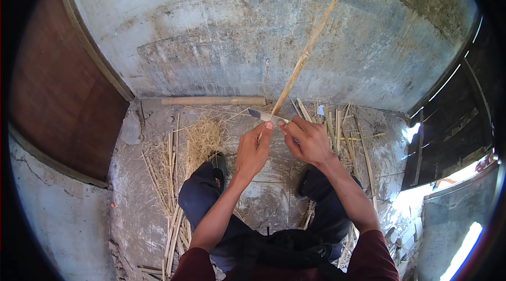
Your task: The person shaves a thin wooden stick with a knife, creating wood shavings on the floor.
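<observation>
A long thin bamboo pole [305, 54] slants from the upper right down to my hands. My left hand [253, 149] is closed round its near end, thumb up against the knife. In my closed right hand [311, 141] is the handle of a knife [259, 115], its dark-tipped blade pointing left and lying across the pole. My two hands are close together, thumbs almost meeting. The pole's end under my left fingers is mostly hidden.
Split bamboo strips [171, 175] and a heap of pale shavings [205, 138] lie left of my feet. More strips [348, 144] lie on the right. A thick bamboo piece [213, 100] rests along the stained wall [221, 44]. A brown panel [68, 80] stands at left.
</observation>
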The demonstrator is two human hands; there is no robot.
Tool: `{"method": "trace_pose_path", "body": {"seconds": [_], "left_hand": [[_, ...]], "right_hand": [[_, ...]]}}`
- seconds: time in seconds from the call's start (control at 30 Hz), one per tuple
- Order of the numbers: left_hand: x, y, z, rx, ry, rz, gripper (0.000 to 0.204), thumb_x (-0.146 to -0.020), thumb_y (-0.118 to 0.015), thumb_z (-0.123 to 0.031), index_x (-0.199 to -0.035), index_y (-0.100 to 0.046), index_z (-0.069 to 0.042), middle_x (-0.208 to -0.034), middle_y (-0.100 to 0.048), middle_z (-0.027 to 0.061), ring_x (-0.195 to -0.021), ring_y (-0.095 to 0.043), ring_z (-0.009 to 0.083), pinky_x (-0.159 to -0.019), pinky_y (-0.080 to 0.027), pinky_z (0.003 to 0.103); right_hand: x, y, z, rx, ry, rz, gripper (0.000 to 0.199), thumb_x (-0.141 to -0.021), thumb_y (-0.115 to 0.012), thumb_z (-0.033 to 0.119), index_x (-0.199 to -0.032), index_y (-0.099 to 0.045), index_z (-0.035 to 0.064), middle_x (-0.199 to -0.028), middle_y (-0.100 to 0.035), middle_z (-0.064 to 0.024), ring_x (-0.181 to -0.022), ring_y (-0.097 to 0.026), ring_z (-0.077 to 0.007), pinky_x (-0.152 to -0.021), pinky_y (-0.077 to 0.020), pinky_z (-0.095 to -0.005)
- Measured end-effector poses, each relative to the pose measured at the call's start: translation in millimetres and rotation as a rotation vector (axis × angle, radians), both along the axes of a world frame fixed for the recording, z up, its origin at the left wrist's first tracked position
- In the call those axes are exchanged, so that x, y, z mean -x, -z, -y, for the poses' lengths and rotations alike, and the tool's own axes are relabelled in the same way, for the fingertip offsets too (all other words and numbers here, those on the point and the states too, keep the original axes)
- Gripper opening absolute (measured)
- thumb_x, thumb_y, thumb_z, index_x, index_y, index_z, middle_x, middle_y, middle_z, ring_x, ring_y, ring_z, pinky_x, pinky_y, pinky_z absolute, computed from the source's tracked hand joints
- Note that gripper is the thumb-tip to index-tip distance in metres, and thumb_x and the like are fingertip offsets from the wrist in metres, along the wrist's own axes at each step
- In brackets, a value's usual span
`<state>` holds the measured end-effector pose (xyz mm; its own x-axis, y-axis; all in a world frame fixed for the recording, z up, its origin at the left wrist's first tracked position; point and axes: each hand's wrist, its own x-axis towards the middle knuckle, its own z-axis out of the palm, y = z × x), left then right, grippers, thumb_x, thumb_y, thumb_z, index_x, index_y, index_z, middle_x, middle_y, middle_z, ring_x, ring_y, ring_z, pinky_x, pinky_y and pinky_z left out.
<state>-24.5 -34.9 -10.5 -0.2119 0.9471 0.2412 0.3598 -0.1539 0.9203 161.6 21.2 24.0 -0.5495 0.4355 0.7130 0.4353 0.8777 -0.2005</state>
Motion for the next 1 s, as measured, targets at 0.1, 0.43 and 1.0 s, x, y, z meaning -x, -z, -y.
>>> {"method": "trace_pose_path", "body": {"seconds": [0.1, 0.43, 1.0], "left_hand": [[2.0, -1.8, -0.2, 0.05, -0.022, -0.078, 0.055, -0.115, -0.048, -0.051, -0.112, -0.069, 0.0, -0.063, -0.056, 0.0187, -0.056, -0.055, 0.0355, -0.061, -0.043, 0.049], [-3.5, -11.7, 5.9, 0.046, -0.03, -0.23, 0.047, -0.115, -0.047, -0.045, -0.111, -0.06, -0.001, -0.065, -0.061, 0.0238, -0.066, -0.066, 0.0504, -0.064, -0.045, 0.06], [-10.8, 1.9, 8.2, 0.035, -0.03, -0.3, 0.048, -0.113, -0.052, -0.049, -0.103, -0.056, -0.002, -0.063, -0.062, 0.0222, -0.062, -0.066, 0.0494, -0.06, -0.048, 0.059]], "right_hand": [[0.5, 1.0, -0.1, 0.023, 0.008, -0.015, 0.015, -0.092, -0.073, 0.004, -0.107, -0.074, 0.0075, -0.079, -0.059, -0.0076, -0.059, -0.062, -0.0288, -0.053, -0.0484, -0.0426], [-4.3, -12.0, -10.9, 0.048, 0.117, -0.044, 0.018, -0.091, -0.071, 0.003, -0.108, -0.072, 0.0092, -0.083, -0.065, -0.0082, -0.064, -0.067, -0.0293, -0.054, -0.051, -0.0421], [-50.1, -34.9, -72.4, 0.04, 0.225, -0.154, 0.009, -0.098, -0.066, 0.007, -0.106, -0.071, 0.0071, -0.095, -0.077, -0.0117, -0.073, -0.075, -0.0292, -0.065, -0.0565, -0.0394]]}}
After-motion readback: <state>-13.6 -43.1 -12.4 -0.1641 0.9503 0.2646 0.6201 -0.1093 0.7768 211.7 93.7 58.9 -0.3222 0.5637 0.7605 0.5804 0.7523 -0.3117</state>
